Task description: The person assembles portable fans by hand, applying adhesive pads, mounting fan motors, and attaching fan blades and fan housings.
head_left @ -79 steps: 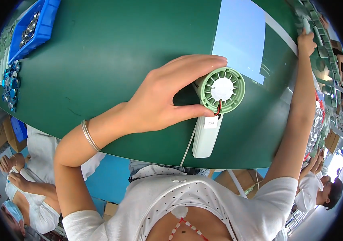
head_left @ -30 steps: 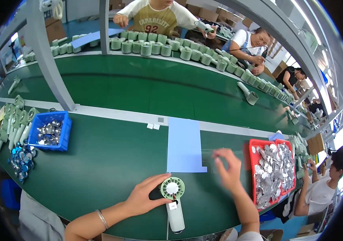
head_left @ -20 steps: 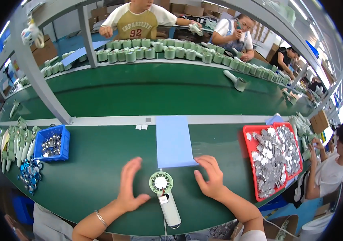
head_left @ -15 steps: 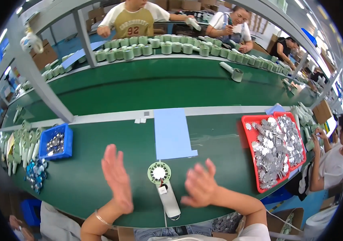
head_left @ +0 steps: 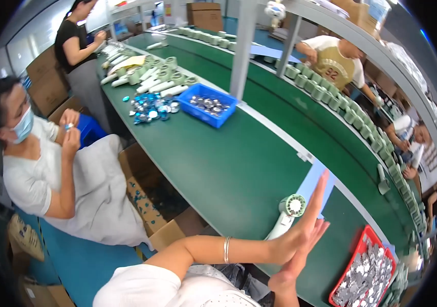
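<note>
My left hand [head_left: 299, 236], with a bangle on its wrist, is raised over the table's near edge, its fingers stretched out and upward. Close against it is my right hand [head_left: 291, 270], partly hidden behind, with straight fingers. Neither hand shows anything held. Just beyond them lies a small handheld fan [head_left: 283, 225] with a pale body, its round green-rimmed head pointing away from me. Part of its handle is covered by my left hand. A light blue sheet [head_left: 310, 180] lies past the fan head, partly behind my fingers.
A red tray [head_left: 334, 292] of silvery toothed discs stands at right. To the left are a blue bin [head_left: 217, 121] of metal pieces, loose blue discs [head_left: 149, 108] and several fan bodies [head_left: 149, 77]. A seated co-worker [head_left: 37, 169] works beside the table. A grey post [head_left: 241, 56] rises from its far edge.
My view has swung to the left, bringing the seated co-worker into sight. My hands, apart on both sides of the fan before, are now together. The fan still lies on the table.
</note>
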Motion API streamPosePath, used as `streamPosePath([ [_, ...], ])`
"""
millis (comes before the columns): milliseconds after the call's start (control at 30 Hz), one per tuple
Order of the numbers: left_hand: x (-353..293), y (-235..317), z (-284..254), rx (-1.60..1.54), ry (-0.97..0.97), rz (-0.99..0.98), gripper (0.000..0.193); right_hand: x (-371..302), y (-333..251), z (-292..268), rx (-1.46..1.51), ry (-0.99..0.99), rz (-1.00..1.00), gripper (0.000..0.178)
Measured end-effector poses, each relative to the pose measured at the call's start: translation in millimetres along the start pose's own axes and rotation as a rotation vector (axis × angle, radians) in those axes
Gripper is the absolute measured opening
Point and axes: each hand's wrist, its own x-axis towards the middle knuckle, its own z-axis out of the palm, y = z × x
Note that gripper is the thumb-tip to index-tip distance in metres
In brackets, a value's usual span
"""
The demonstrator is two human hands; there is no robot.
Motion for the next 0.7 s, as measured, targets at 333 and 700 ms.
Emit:
streamPosePath([
  [333,-11.7,33.3,-13.0,0.170,0.098,-0.049,0.117,-6.3,-29.5,24.9,0.130,0.030,0.148,0.087],
  [700,-39.3,48.7,15.2,0.147,0.357,-0.131,0.116,-8.6,-42.4,18.2,0.018,-0.066,-0.005,0.081],
])
